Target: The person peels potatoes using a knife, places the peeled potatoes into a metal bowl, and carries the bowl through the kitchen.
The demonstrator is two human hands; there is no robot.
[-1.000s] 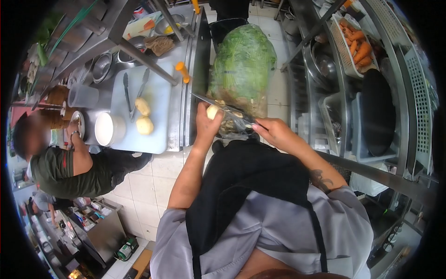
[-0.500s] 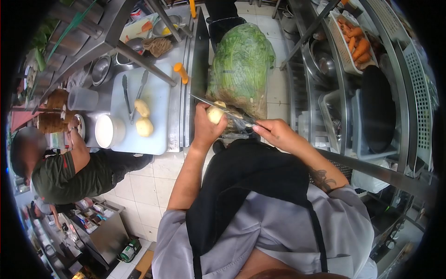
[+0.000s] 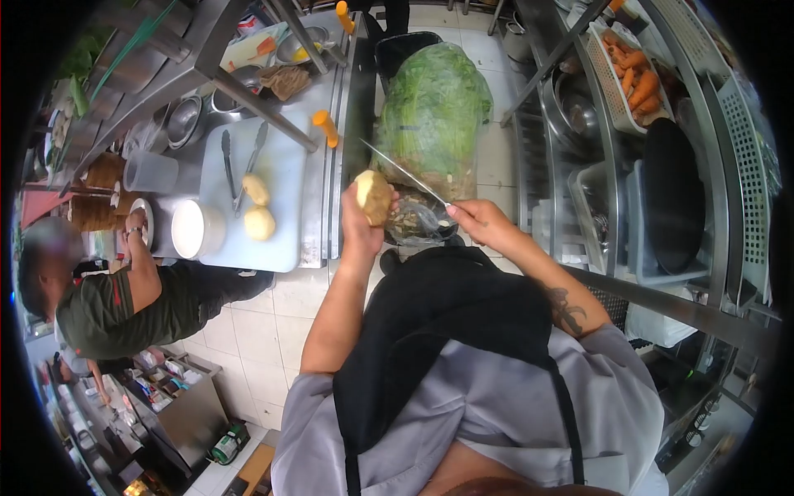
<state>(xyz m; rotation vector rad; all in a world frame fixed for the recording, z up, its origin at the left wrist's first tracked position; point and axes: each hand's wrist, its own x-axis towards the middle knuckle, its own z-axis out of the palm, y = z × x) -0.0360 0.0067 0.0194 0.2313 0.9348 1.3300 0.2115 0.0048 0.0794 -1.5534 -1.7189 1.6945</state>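
In my left hand (image 3: 361, 229) is a partly peeled potato (image 3: 375, 198), pale on one side and brown-skinned on the other. The fingers of my right hand (image 3: 481, 223) are wrapped round the handle of a knife (image 3: 405, 172), whose long blade points up and left, just clear of the potato. Beneath both hands lies a clear plastic bag with brown scraps (image 3: 416, 221). To the left, two peeled potatoes (image 3: 259, 222) rest on a white cutting board (image 3: 281, 240), beside metal tongs (image 3: 232, 169).
A big bag of leafy greens (image 3: 437, 107) stands on the floor ahead. Left of the board is a white tub (image 3: 197, 229). A co-worker (image 3: 124, 289) stands at the left counter. Shelves on the right hold a basket of carrots (image 3: 633, 78).
The knife blade has come away from the potato. My left hand has turned the potato so its brown skin shows, and my right hand has shifted slightly.
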